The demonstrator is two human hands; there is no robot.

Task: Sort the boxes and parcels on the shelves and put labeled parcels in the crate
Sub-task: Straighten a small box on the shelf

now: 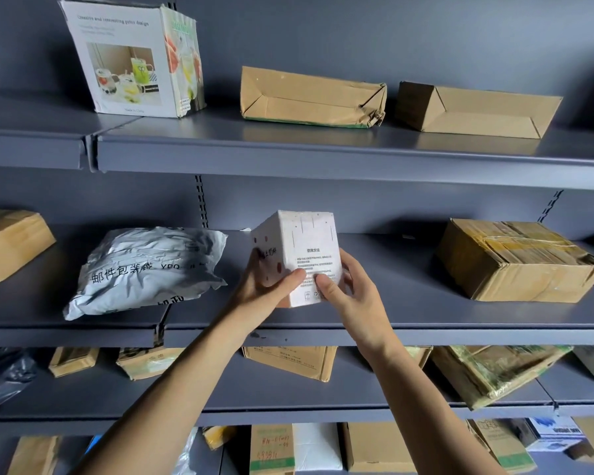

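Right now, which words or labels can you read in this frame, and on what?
"Creative and interesting", "Made in China": printed box, top shelf.
"邮件包装袋": grey mailer, middle shelf.
"使用方法": held white box.
Too small or blurred: fine print under that heading, red handwriting on the bottom carton, and all other cartons.

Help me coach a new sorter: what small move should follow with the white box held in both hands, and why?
Probably turn the white box to check its hidden faces for a shipping label. The left hand and right hand both grip it, and the faces in view show only printed text and red dots.
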